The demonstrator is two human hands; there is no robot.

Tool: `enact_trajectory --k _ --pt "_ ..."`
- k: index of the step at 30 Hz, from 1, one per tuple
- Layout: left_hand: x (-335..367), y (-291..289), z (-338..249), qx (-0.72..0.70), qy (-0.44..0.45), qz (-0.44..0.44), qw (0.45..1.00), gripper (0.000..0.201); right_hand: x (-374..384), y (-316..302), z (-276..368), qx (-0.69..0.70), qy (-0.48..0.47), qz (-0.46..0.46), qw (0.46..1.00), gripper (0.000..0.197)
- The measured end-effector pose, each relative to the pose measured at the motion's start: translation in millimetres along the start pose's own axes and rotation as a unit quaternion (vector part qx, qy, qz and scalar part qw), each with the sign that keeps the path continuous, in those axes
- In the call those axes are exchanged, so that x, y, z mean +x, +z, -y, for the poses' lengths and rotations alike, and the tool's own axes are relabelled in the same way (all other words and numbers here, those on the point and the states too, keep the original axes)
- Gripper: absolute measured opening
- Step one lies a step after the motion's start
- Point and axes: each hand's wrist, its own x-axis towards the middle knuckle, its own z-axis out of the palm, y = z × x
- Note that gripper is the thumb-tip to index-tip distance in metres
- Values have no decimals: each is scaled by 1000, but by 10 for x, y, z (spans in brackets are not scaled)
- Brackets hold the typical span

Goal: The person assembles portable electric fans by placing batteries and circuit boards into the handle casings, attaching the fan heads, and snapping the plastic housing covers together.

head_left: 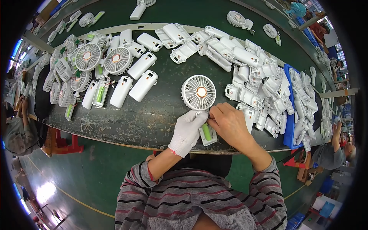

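A white handheld fan (201, 92) lies at the table's near edge, its round grille facing up. My left hand (184, 132), in a white glove, is closed around the fan's neck. Below it shows the opened handle shell (209, 142) with a green battery (207, 131) inside. My bare right hand (232, 124) is closed in a pinch beside the neck, just above the battery. Whatever its fingertips hold is hidden.
White handle covers (143, 85) lie left of centre, beside a heap of fans (87, 56) with exposed batteries. Many loose shells (249, 96) are piled to the right, next to a full blue bin (290, 126). Beyond, more fans (236, 19) rest on a green belt (199, 15).
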Motion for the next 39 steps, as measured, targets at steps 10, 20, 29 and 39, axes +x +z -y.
enact_trajectory --k 10,20,29,39 --pt "-35 42 -53 -68 1 -5 998 20 137 -92 -271 247 18 134 959 17" --pt "-95 40 -213 -143 -2 6 990 25 61 -28 -652 -89 31 -39 995 25" --pt "-75 -28 -266 -185 -21 29 982 22 248 -288 -644 434 180 -126 873 20" --pt "-57 31 -216 -132 -8 -5 991 19 26 -65 -350 65 87 13 994 50"
